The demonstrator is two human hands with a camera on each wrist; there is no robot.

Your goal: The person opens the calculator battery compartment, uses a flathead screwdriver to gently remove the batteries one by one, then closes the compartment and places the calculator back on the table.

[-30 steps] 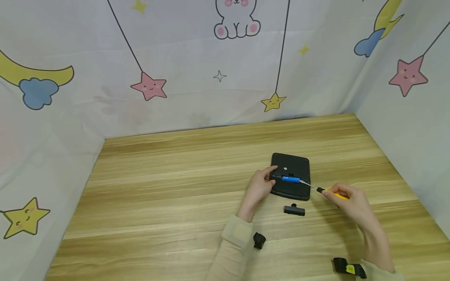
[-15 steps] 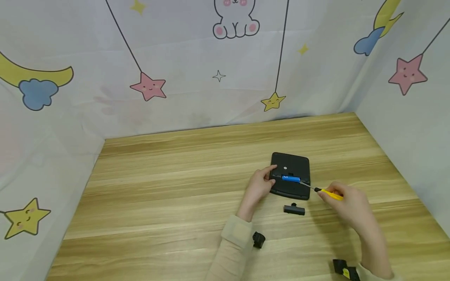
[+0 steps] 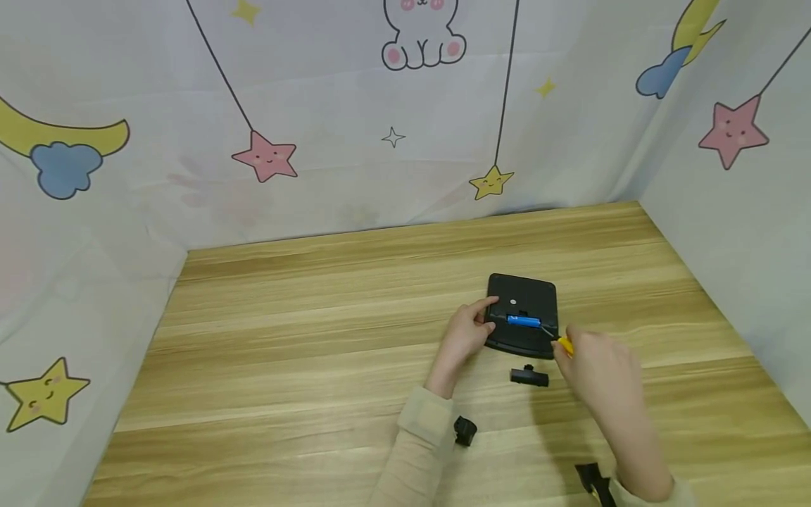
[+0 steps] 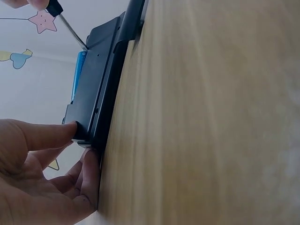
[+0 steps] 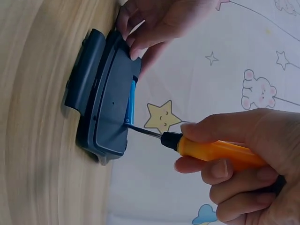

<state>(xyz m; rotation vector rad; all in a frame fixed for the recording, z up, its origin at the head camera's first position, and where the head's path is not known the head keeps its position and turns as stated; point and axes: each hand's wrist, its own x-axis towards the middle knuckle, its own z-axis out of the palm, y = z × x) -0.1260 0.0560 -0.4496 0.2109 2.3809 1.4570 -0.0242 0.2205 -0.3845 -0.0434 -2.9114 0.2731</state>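
Observation:
A black calculator [image 3: 535,296] lies back side up on the table, its battery slot uncovered. In that slot sits a blue battery [image 3: 524,321]. My left hand [image 3: 465,334] pinches the calculator's left edge, thumb on top and fingers at the side. My right hand [image 3: 598,370] grips the yellow handle of a screwdriver [image 5: 211,151]. The screwdriver's tip [image 5: 129,125] meets the right end of the battery in the right wrist view; whether it is wedged under that end cannot be told. The black battery cover [image 3: 529,377] lies loose in front of the calculator.
The wooden table [image 3: 304,338] has its back edge against a white cloth backdrop [image 3: 355,176] printed with stars and clouds. A black wrist strap mount [image 3: 465,431] sits at the left wrist, another [image 3: 594,479] at the right.
My right hand has moved left and closer to the calculator, turning the screwdriver to a steeper angle at the battery's end. The left hand, calculator and battery stay in place.

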